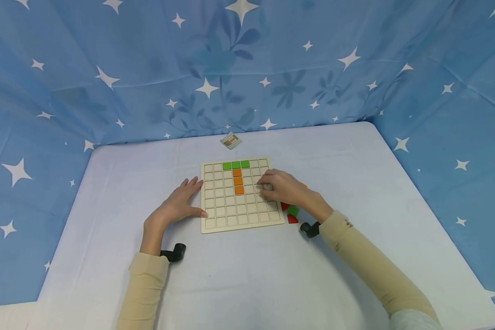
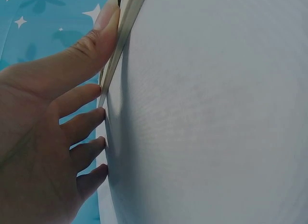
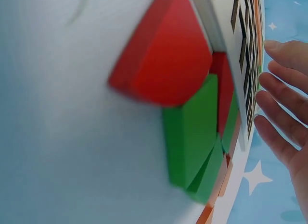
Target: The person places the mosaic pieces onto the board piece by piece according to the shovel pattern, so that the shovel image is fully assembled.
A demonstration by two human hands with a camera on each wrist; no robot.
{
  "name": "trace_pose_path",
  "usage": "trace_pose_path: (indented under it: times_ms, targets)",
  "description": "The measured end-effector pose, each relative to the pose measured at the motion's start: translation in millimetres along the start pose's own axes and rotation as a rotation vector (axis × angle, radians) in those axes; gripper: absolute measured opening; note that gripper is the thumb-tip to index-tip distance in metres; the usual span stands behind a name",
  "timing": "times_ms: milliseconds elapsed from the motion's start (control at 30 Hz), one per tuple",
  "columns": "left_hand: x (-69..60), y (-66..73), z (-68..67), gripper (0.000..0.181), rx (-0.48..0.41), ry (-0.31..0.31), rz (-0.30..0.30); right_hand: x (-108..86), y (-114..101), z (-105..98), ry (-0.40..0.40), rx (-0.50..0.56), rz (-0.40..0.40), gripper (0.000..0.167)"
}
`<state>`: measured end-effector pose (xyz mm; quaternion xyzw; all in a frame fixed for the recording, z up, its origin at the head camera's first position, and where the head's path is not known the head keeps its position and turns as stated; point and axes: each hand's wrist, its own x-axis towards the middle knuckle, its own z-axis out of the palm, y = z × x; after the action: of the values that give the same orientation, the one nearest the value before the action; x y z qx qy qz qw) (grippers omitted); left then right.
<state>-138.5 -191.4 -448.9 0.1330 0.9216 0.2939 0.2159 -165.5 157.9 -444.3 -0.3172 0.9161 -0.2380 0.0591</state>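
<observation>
A pale wooden square board with a grid of recessed cells point(image 1: 224, 221) lies at the centre of the head view. In its top row sit three green square tiles point(image 1: 236, 165) side by side; a column of three orange square tiles point(image 1: 238, 181) runs down beneath the middle green one. The left hand point(image 1: 179, 201), left of the board, has its fingers spread along the left edge and its thumb at the lower left corner. The right hand point(image 1: 286, 187) is over the right part of the board, fingers loosely bent and thumb apart from them, with no piece visible between. The two hands are well apart.

Just beside the board's lower right edge, partly under the right forearm, lie loose pieces: a red quarter-round piece point(image 3: 173, 65), green pieces point(image 3: 197, 132) and some orange ones. Above the board, a small printed card point(image 1: 231, 140) lies turned at an angle. A black device point(image 1: 174, 253) shows at each wrist, below tan sleeves point(image 1: 148, 279). White cloth point(image 1: 247, 284) covers the table; a blue star-patterned curtain point(image 1: 148, 68) fills the top and both sides.
</observation>
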Motion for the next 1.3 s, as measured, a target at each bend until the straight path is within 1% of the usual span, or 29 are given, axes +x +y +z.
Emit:
trace_pose_path:
  times_ms: [167,333,567,733,900,1000,1133,1300]
  targets:
    - [0.6,-1.0,0.2,0.108,0.0,-0.001,0.002,-8.1,5.2,-2.1,0.002,0.003,0.035,0.027]
    - [1.0,-0.8,0.9,0.108,0.003,0.0,-0.006,-15.6,11.6,-1.9,0.015,0.009,0.037,0.027]
    - [0.7,1.5,2.3,0.107,0.002,-0.006,-0.006,-23.6,16.7,-2.8,0.038,0.029,0.066,0.026]
    - [0.8,0.5,1.3,0.107,0.004,-0.004,-0.006,-27.6,22.2,-3.5,0.056,0.028,0.073,0.026]
    - [2.1,-0.8,0.4,0.109,0.009,-0.001,0.003,-32.8,30.6,-4.3,0.078,0.001,0.062,0.023]
    - [2.1,0.1,0.0,0.109,0.008,0.0,0.005,-35.9,33.3,-6.1,0.075,-0.005,0.078,0.025]
    - [2.1,0.8,-0.2,0.108,0.008,-0.003,-0.004,-39.2,33.9,-9.0,0.055,0.01,0.125,0.027]
    - [2.4,0.6,0.3,0.108,0.004,-0.006,-0.001,-41.9,36.2,-10.7,0.047,0.025,0.133,0.027]
